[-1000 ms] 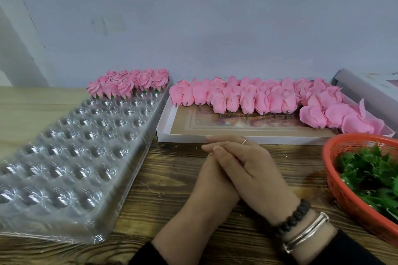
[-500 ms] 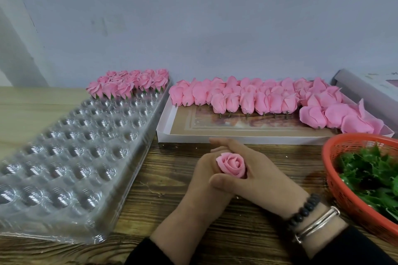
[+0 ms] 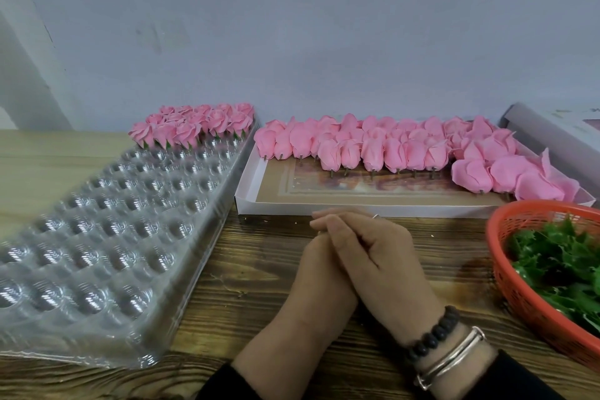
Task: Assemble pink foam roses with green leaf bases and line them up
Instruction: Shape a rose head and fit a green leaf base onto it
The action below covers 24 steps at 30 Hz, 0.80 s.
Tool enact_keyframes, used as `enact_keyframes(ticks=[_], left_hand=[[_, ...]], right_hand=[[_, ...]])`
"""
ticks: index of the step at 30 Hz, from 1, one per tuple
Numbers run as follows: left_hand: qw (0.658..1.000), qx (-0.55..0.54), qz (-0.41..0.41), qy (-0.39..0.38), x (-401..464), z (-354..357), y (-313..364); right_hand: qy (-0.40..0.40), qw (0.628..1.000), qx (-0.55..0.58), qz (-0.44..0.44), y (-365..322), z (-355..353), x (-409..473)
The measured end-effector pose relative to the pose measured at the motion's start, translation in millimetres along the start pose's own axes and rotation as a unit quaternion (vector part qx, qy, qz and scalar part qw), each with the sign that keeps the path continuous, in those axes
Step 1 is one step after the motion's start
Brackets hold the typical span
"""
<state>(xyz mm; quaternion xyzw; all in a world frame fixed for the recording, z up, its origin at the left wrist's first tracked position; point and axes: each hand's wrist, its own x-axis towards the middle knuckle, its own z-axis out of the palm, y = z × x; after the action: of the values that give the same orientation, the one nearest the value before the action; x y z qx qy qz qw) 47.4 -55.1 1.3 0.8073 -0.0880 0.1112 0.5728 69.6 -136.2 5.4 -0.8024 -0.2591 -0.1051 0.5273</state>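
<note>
My left hand (image 3: pixel 319 273) and my right hand (image 3: pixel 383 256) are pressed together on the wooden table, right over left. The pink foam rose they enclose is hidden between them. Several roses with green leaf bases (image 3: pixel 194 127) stand in rows at the far end of a clear blister tray (image 3: pixel 97 237). Bare pink rose heads (image 3: pixel 389 149) with short stems lie in a flat white box (image 3: pixel 324 209) just beyond my hands. Green leaf bases (image 3: pixel 558 266) fill an orange basket (image 3: pixel 519 299) at the right.
The blister tray has many unfilled cups and slopes toward the near left edge. A grey box lid (image 3: pixel 552 136) leans behind the basket at the far right. A pale wall closes off the back of the table.
Half a second ago my right hand had lifted open and showed a pink rose held in my left hand. It has closed back over the rose, as it was one second ago.
</note>
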Motion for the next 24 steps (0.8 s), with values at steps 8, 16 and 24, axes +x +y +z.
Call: enact_keyframes(ticks=[8, 16, 24], left_hand=[[0.974, -0.024, -0.175, -0.14, -6, -10, 1], [0.996, -0.077, -0.012, -0.041, -1, -13, 2], [0.997, -0.07, 0.0, 0.011, 1, -10, -5]], right_hand=[[-0.208, 0.976, -0.003, 0.06, -3, -13, 2], [-0.164, 0.985, 0.015, 0.043, 6, -20, 6], [-0.106, 0.992, 0.074, 0.016, 5, -14, 1]])
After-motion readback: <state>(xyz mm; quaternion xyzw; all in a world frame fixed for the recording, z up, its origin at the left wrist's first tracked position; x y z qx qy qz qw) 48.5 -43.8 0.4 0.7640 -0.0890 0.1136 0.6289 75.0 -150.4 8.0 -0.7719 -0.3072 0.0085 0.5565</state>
